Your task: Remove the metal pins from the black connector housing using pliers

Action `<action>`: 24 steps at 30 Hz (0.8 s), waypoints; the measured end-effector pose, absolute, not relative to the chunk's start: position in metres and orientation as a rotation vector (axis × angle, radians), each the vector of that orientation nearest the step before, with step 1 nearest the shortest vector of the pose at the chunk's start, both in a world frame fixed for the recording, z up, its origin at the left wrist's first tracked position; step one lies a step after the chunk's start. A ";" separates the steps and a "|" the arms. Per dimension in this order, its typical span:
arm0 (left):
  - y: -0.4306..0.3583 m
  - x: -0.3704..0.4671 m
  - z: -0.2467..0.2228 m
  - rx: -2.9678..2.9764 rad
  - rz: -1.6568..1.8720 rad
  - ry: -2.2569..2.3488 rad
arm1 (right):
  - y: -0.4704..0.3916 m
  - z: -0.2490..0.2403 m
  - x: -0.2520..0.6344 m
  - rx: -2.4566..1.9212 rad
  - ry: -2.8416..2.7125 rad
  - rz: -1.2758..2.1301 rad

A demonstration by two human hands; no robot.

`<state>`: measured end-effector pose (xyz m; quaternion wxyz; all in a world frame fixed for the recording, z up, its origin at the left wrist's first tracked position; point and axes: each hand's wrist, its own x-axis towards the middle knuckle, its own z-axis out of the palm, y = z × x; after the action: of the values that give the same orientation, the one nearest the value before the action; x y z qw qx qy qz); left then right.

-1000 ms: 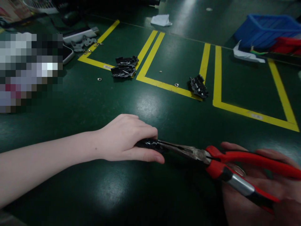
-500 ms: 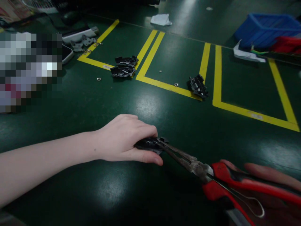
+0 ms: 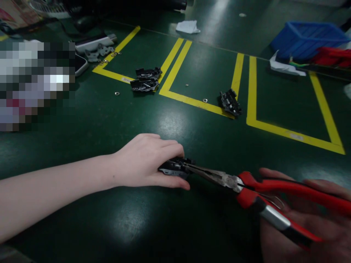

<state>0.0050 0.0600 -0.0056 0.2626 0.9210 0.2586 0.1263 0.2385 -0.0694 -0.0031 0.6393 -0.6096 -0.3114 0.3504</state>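
My left hand (image 3: 149, 160) grips a small black mechanical part (image 3: 175, 167) between thumb and fingers, low over the green surface (image 3: 131, 120). Its palm side is hidden. On the right, my right hand (image 3: 309, 219) is wrapped round the red handles of long-nose pliers (image 3: 230, 181). The tips of the pliers meet the right end of the black part. Whether they pinch anything there is too small to tell.
Two black assemblies (image 3: 145, 84) lie by the left yellow outline, another assembly (image 3: 230, 102) by the middle one. Small metal rings (image 3: 205, 100) are scattered nearby. A blue bin (image 3: 309, 40) stands at the back right, white paper (image 3: 188, 27) at the back.
The pliers' handles have swung slightly up and their jaws look closer together. My left hand and the black part have barely moved; the part is tilted a little differently.
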 end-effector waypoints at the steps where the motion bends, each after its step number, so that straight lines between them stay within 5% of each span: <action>1: 0.060 0.005 -0.005 2.474 0.334 0.705 | -0.066 -0.003 0.236 -1.381 -0.691 0.816; 24: 0.066 0.001 -0.003 2.296 0.385 0.536 | -0.053 -0.004 0.246 -1.502 -0.366 1.052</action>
<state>0.0011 0.0661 -0.0029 0.3675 0.8939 0.2085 0.1497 0.2459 -0.0534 -0.0036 0.5937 -0.6464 -0.1573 0.4528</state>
